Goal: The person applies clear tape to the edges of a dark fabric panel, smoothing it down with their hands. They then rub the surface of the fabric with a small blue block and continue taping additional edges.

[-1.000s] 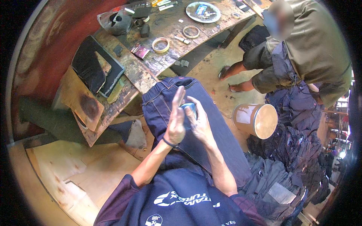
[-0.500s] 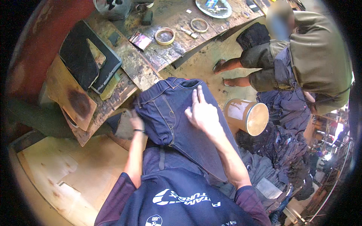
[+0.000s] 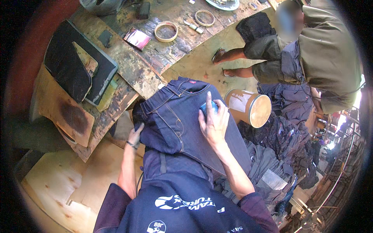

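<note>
Dark blue jeans (image 3: 192, 132) with orange stitching lie stretched in front of me, waistband toward the table. My right hand (image 3: 215, 124) is over the leg below the pocket opening. Its thumb and fingers close around a small blue block-like thing (image 3: 209, 108), with the index finger stretched along it; its exact kind does not show. At the left edge of the jeans, near the seat, my left hand (image 3: 135, 136) touches the cloth. Motion blurs its fingers, so its hold is unclear.
A worn wooden table (image 3: 136, 73) carries two tape rolls (image 3: 166, 32), a pink-and-white packet (image 3: 137, 39) and dark panels (image 3: 103, 85). Right of the jeans lies a brown drum (image 3: 248, 106) beside heaped dark garments (image 3: 279, 143). A co-worker (image 3: 326, 50) bends over at the right.
The blue thing now shows in my right hand, which has moved slightly down and right. My left hand has shifted down and left. The whole view has tilted a little.
</note>
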A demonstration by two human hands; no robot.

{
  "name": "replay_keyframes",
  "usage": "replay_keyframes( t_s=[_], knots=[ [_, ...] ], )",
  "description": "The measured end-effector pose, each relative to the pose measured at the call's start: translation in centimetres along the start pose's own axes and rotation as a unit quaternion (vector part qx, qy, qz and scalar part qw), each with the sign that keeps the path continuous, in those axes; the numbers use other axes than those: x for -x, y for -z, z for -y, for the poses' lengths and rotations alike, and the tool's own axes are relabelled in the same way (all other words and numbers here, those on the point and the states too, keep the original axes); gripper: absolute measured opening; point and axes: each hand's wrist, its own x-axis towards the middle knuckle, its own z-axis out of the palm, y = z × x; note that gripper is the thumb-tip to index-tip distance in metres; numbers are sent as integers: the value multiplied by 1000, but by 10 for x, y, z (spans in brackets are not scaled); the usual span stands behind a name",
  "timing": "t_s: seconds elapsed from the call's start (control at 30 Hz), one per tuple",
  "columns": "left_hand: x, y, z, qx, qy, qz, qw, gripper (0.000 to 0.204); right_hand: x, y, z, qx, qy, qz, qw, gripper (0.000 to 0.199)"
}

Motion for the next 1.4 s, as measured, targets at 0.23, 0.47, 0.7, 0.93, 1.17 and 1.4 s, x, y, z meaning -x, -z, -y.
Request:
replay_keyframes(
  t_s=[0.23,0.47,0.7,0.93,1.17,1.4],
  knots=[
    [-52,-43,21,-254,-114,-292,915,55,1,-22,3,-74,30,-43,996,88],
    [-50,-41,43,-486,-126,-160,850,56,21,-14,47,-138,24,34,990,91],
    [-83,-35,69,-480,-145,-144,853,55,7,-8,57,-119,-36,-8,992,83],
    [-96,-23,68,-500,-104,-58,858,49,-2,-7,33,-135,-35,-42,989,65],
    [-90,-21,56,-512,-108,-68,850,50,5,-7,19,-176,-42,-41,983,57],
    [-98,-17,45,-542,-105,-40,833,51,57,-23,50,-199,-31,-16,979,67]
  ],
)
